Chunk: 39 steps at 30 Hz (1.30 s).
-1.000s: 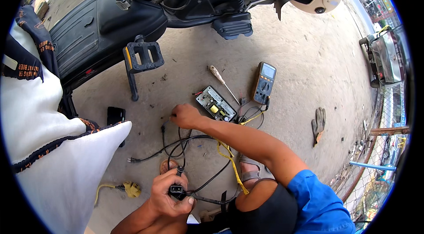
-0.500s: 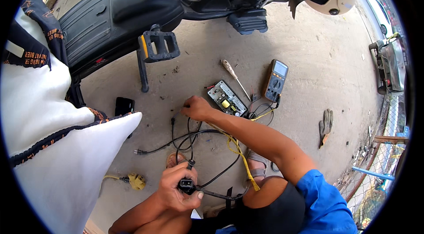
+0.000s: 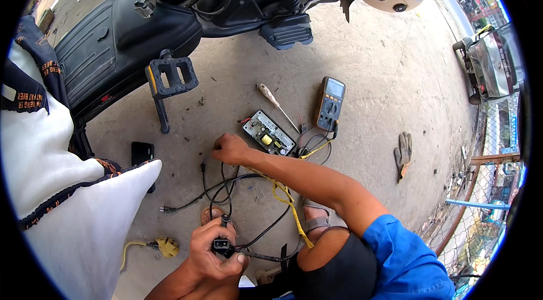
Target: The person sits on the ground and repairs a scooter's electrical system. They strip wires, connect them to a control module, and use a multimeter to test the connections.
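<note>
Down on the concrete floor (image 3: pixel 384 73), our left hand (image 3: pixel 212 252) is wrapped around a black connector (image 3: pixel 222 245). Its fingers (image 3: pixel 240 257) are closed over the connector, which sits in the palm with its face turned up toward us. A thin black lead runs off from it to the right. Our right hand (image 3: pixel 229 149) reaches further out, fingers (image 3: pixel 218 153) bunched and closed on the black cables (image 3: pixel 226 187). These loop back across the floor between the two hands, so the cables hang just under the right fingertips and end at the left ones.

Just beside the right hand lies an open circuit board (image 3: pixel 270 136). A screwdriver (image 3: pixel 277 105) lies above the board and a yellow-edged multimeter (image 3: pixel 331 103) to its right, with its leads trailing toward the board. A yellow cable (image 3: pixel 288 204) passes under our right forearm. Well apart to the right lies a work glove (image 3: pixel 403 153). Near the left hand rests a yellow plug (image 3: pixel 167 246), and a black bicycle pedal (image 3: pixel 169 76) stands further up.
</note>
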Each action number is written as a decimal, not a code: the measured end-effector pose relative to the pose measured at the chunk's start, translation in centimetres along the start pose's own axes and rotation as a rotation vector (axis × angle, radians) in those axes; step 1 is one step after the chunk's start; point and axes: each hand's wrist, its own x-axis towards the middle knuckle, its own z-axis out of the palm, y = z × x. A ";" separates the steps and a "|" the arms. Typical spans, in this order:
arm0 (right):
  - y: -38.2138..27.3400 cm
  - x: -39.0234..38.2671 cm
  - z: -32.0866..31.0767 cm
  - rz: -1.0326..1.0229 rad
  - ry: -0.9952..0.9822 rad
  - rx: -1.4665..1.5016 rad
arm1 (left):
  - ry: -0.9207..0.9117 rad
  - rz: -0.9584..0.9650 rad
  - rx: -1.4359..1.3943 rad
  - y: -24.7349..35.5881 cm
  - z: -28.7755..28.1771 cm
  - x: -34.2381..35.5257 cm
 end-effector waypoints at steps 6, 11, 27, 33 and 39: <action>-0.4 -0.2 -0.3 0.015 0.000 0.005 | -0.005 0.004 0.018 0.0 0.0 0.0; -0.7 -0.6 -0.7 -0.011 0.000 -0.006 | 0.000 -0.011 0.018 0.1 0.2 0.1; -1.8 0.5 -3.9 -0.071 0.027 0.047 | -0.030 -0.026 0.009 0.2 -0.6 -0.4; -1.8 1.9 -2.6 -0.155 -0.080 0.036 | -0.019 -0.012 -0.002 0.3 -0.4 -0.3; -2.2 3.6 -1.3 -0.101 -0.169 0.040 | -0.016 -0.026 -0.006 0.2 -0.5 -0.5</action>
